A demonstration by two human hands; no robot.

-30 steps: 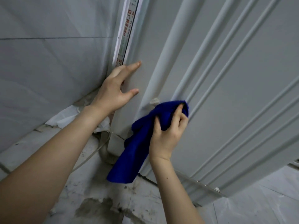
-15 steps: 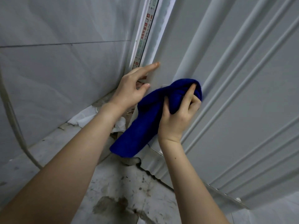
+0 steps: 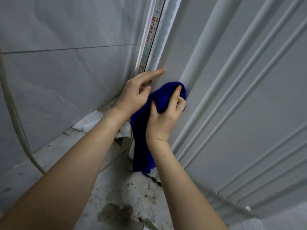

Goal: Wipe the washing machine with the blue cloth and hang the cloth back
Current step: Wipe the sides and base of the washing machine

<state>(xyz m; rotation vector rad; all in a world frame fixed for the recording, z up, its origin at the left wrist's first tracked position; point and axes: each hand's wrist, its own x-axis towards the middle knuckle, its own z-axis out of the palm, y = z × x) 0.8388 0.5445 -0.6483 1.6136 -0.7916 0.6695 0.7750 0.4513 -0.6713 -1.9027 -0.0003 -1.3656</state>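
Since before, the right hand [image 3: 163, 119], gripping the bunched blue cloth [image 3: 144, 130], has climbed the washing machine [image 3: 240, 113] panel while the open left hand [image 3: 135, 95] steadies it.

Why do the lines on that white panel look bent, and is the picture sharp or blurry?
Head view: the wide-angle lens bows the ridges of the washing machine and the wall cable; light is soft and dim with no harsh glare, only a bright strip along the labelled frame; the right hand on the blue cloth looks sharp, as does the left hand.
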